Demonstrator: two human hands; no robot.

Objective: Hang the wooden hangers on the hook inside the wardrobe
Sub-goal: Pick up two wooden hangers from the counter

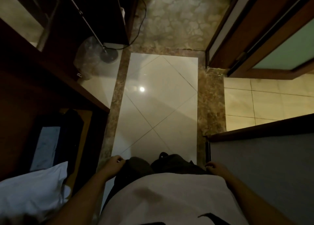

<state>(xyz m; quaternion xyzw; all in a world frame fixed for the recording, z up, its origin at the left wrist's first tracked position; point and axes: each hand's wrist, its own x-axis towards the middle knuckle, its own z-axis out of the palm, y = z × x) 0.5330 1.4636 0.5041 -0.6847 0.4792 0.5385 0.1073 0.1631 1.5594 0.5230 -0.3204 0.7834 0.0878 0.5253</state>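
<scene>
I look straight down at a glossy tiled floor (pixel 158 97) in a narrow hallway. My left hand (pixel 115 163) hangs beside my left thigh with its fingers curled and nothing in it. My right hand (pixel 215 167) hangs beside my right thigh, also curled and holding nothing. The dark wooden wardrobe (pixel 42 82) stands along the left side. Its lower compartment holds folded dark and blue clothes (pixel 45 148). No wooden hanger and no hook is in view.
A white pillow or cloth (pixel 32 189) lies at the bottom left. A floor fan's round base (pixel 108 54) with a cord stands by a dark cabinet (pixel 102 12) ahead. A wooden door with frosted glass (pixel 275 42) stands open on the right, above a grey wall (pixel 265 165).
</scene>
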